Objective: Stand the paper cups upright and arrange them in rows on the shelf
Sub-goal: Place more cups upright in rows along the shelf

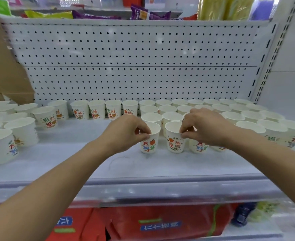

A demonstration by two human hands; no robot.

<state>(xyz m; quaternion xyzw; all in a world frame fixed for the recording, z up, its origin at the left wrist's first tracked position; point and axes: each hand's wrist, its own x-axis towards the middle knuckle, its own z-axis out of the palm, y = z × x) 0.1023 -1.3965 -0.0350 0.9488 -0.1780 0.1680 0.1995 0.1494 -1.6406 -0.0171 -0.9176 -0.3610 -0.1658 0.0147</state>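
Cardboard box (pixel 7 66) at 10 o'clock, against pegboard (pixel 134 58). At 9 o'clock, loose bunch of upright cups (pixel 21 129) on shelf (pixel 108 164). Single back row (pixel 98 109) runs along pegboard, prints facing out. L hand (pixel 125 131) near centre, thumb + forefinger pinching rim of upright left cup (pixel 150 143) at its 3 o'clock. R hand (pixel 205 126) pinches rim of right cup (pixel 175 141) at its 9 o'clock; both cups side by side, slightly apart. Packed rows (pixel 247 115) at 3 o'clock. Red bags (pixel 160 223) at 6 o'clock, under shelf.

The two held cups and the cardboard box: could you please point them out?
Left-hand cup (pixel 149 145): head view, printed wall.
Right-hand cup (pixel 175 143): head view, printed wall.
Cardboard box (pixel 6 73): head view, brown side.
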